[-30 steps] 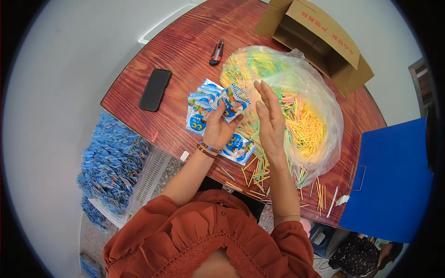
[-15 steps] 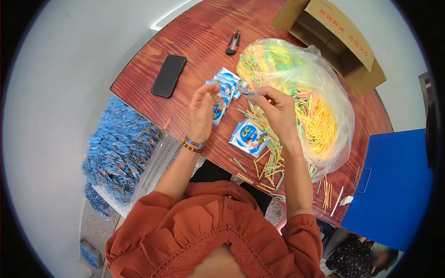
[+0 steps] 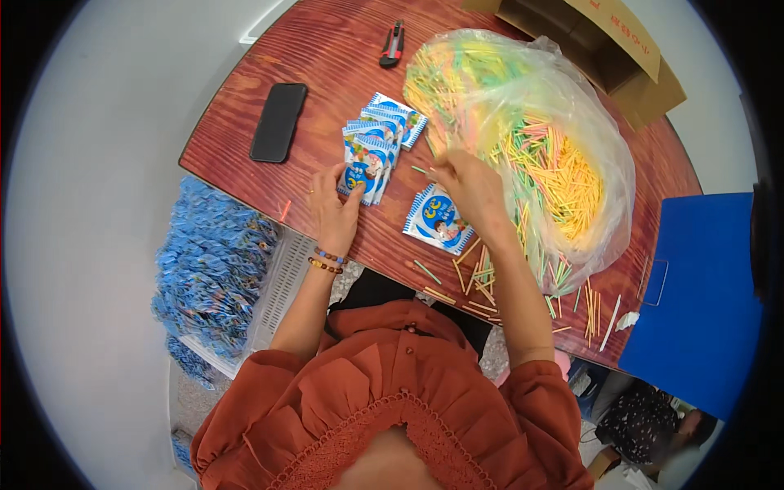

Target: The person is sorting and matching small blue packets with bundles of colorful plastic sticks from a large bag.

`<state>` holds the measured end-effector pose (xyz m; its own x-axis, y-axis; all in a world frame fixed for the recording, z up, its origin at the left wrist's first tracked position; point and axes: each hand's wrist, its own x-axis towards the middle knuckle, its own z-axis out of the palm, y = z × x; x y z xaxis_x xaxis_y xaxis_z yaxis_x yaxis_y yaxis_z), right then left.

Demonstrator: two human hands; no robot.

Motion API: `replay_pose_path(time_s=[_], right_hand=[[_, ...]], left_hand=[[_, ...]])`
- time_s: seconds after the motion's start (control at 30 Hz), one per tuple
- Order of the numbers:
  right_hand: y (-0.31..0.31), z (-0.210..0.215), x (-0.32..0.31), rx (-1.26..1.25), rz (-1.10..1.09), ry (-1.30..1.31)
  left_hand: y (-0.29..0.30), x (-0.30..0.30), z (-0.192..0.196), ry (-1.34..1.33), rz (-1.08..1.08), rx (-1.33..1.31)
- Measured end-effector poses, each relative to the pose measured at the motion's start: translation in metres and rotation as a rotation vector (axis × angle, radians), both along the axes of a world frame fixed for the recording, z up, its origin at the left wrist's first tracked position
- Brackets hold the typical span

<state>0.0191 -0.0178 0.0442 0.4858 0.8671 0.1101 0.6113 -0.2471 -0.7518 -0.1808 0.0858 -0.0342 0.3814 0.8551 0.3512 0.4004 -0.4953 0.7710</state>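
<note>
far left, below the table edge, a heap of blue sachets (image 3: 208,273) fills a pale mesh basket (image 3: 282,282) – far too many to count. on the reddish wooden table (image 3: 327,73) lies one black phone (image 3: 278,122), face down or dark, well apart from the work. the left hand (image 3: 333,204) rests on the near end of a fanned stack of blue-and-white sachets (image 3: 377,139), thumb and fingers pinching the lowest one; i count about five or six in the fan, overlapping so i cannot be sure. one red-and-black utility knife (image 3: 392,44) sits beyond them. one more single sachet (image 3: 438,222) lies flat just beside the right wrist. the right hand (image 3: 469,184) reaches into the mouth of a clear plastic bag (image 3: 572,122) of coloured sticks (image 3: 563,171) – fingers curled among them, but whether it grips any i cannot tell. a scatter of loose sticks (image 3: 482,286) lies at the table's near edge, a couple of dozen at a guess. one open cardboard box (image 3: 604,41) stands behind the bag, one blue folder (image 3: 698,302) at far right.

what could go wrong, i think: the loose sticks sit close to the edge and a sweep of the right forearm could push them off; a tug at the bag could spill more; the fan could slide apart under the left hand.
</note>
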Motion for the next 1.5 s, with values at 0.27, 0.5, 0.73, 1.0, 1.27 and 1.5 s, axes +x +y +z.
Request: replay_pose_path(time_s=[0.27,0.5,0.73,1.0,1.27,1.5], right_hand=[[-0.046,-0.017,0.010,-0.312,0.146,-0.338],[-0.051,-0.023,0.021,0.109,0.161,-0.437],[-0.061,0.004,0.027,0.090,0.108,0.601],[-0.091,-0.008,0.015,0.316,-0.114,0.730],[-0.102,-0.021,0.010,0.355,-0.323,0.687],[-0.117,-0.021,0.018,0.406,-0.254,0.842]], left_hand=[[-0.001,0.005,0.000,-0.097,0.003,-0.105],[-0.019,0.022,0.038,-0.046,-0.089,0.197],[-0.037,0.082,0.047,-0.225,-0.628,-0.698],[-0.059,0.092,0.052,-0.450,-0.584,-0.961],[-0.083,0.107,0.062,-0.576,-0.536,-1.036],[-0.095,0.118,0.055,-0.494,-0.512,-0.986]])
